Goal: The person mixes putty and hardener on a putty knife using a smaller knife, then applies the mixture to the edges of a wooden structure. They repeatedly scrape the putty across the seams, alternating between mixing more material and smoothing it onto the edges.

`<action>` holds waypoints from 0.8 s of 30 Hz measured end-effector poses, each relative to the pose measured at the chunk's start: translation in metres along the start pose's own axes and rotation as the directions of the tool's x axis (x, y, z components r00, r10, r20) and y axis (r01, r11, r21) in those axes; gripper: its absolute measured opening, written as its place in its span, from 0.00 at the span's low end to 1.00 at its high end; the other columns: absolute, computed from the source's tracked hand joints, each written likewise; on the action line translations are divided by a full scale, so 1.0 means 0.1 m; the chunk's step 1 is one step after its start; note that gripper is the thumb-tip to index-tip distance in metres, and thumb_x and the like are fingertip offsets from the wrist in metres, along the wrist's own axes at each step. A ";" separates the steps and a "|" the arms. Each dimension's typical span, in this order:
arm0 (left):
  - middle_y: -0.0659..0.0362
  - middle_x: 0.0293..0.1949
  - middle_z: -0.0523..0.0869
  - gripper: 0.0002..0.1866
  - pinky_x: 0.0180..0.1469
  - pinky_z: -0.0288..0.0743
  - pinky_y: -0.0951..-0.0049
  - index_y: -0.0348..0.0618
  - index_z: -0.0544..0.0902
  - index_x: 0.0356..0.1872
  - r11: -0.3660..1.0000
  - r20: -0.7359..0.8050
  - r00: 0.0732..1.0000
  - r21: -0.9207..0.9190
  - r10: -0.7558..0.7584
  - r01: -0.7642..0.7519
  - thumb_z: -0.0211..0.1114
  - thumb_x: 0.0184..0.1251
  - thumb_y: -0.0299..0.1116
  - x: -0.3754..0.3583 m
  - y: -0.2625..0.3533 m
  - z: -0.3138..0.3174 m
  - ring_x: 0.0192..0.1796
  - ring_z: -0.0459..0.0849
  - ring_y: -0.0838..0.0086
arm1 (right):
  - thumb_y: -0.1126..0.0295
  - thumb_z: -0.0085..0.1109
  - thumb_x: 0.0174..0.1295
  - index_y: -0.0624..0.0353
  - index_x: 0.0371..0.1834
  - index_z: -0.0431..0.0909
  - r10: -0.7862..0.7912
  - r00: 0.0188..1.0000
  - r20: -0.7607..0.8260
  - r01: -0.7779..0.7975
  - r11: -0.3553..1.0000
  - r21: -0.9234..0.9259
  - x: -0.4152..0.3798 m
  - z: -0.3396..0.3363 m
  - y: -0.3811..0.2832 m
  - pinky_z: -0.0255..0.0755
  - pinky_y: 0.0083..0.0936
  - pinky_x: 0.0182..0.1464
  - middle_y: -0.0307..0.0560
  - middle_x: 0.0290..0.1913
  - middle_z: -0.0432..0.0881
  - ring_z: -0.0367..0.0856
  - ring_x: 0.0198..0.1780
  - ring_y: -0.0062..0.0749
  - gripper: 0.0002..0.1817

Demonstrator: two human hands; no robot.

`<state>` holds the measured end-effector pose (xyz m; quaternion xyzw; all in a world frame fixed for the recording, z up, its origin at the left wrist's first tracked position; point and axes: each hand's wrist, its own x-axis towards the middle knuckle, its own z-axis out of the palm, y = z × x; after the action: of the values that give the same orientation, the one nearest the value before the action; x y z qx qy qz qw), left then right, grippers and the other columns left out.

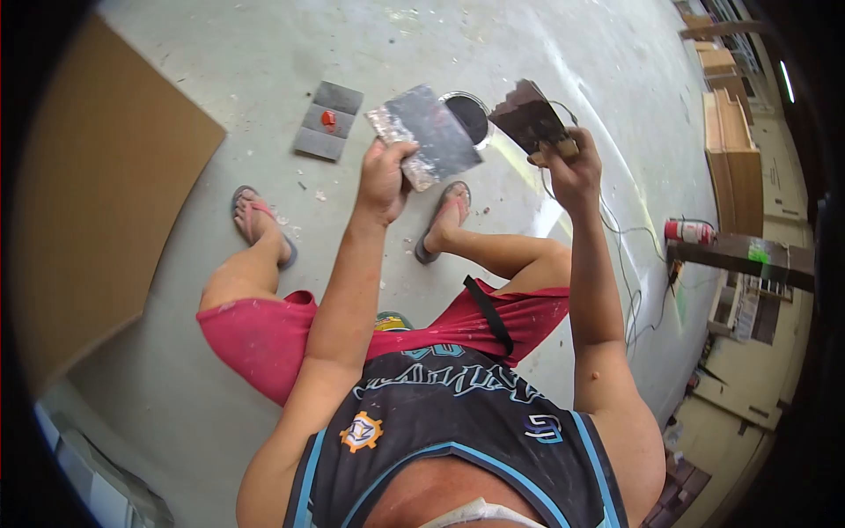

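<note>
My left hand [385, 183] is closed round the lower left edge of a flat grey metal plate [431, 128], its thumb on top. The plate's near edge is crusted with pale, flaky residue. My right hand [574, 169] grips the light-coloured base of a broad scraper [526, 119]. Its wide blade is dark, with an uneven far edge, and stands apart from the plate. Between and beyond the two tools, a round tin [469, 120] with dark contents is partly hidden by the plate. Left of the plate, a grey folded sheet [327, 141] bearing a red lump [328, 121] lies on the floor.
A large brown board [114, 194] rises at the left. Cables [629, 290] trail over the floor on the right, near a red cylinder [689, 231] beside a dark beam [748, 257]. Wooden boxes [732, 167] stand along the right side. Small pale scraps lie around my feet.
</note>
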<state>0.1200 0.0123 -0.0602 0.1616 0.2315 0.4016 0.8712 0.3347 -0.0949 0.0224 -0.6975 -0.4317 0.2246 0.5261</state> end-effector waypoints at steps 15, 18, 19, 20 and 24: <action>0.61 0.46 0.76 0.26 0.55 0.68 0.73 0.40 0.63 0.61 0.934 0.268 0.907 0.060 0.324 -0.351 0.51 0.58 0.21 -0.78 0.50 0.13 0.50 0.74 0.79 | 0.89 0.45 0.56 0.62 0.55 0.73 -0.667 0.546 0.507 0.837 0.456 -0.301 -0.57 0.66 -0.53 0.68 0.37 0.59 0.60 0.57 0.74 0.71 0.60 0.52 0.23; 0.59 0.47 0.77 0.26 0.53 0.71 0.74 0.39 0.63 0.60 0.934 0.228 0.921 0.098 0.316 -0.344 0.52 0.58 0.21 -0.95 0.71 0.15 0.49 0.75 0.78 | 0.90 0.44 0.55 0.63 0.55 0.73 -0.694 0.518 0.501 0.855 0.396 -0.336 -0.55 0.79 -0.69 0.68 0.36 0.59 0.60 0.56 0.74 0.72 0.60 0.49 0.24; 0.59 0.47 0.77 0.25 0.52 0.72 0.75 0.39 0.64 0.60 0.935 0.226 0.921 0.089 0.317 -0.344 0.52 0.58 0.21 -0.96 0.70 0.14 0.49 0.75 0.78 | 0.90 0.44 0.55 0.63 0.55 0.73 -0.694 0.511 0.507 0.859 0.386 -0.336 -0.56 0.82 -0.70 0.68 0.36 0.59 0.60 0.56 0.74 0.72 0.60 0.49 0.24; 0.59 0.46 0.77 0.25 0.50 0.73 0.75 0.39 0.64 0.59 0.938 0.225 0.922 0.074 0.314 -0.337 0.53 0.58 0.21 -0.96 0.67 0.12 0.48 0.76 0.78 | 0.88 0.45 0.57 0.61 0.53 0.74 -0.708 0.519 0.479 0.848 0.359 -0.389 -0.55 0.85 -0.72 0.72 0.36 0.54 0.58 0.55 0.76 0.73 0.58 0.51 0.21; 0.59 0.46 0.77 0.24 0.50 0.73 0.74 0.39 0.65 0.59 0.938 0.287 0.899 0.006 0.332 -0.348 0.54 0.58 0.21 -0.97 0.63 0.11 0.47 0.77 0.77 | 0.84 0.46 0.59 0.62 0.51 0.75 -0.638 0.633 0.439 0.764 0.420 -0.490 -0.52 0.75 -0.67 0.75 0.34 0.49 0.57 0.51 0.78 0.78 0.53 0.49 0.18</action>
<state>0.0310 -0.0248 0.0045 0.2797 0.0846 0.5135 0.8068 0.2252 -0.0931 0.0510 -0.5610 -0.7783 -0.1138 0.2580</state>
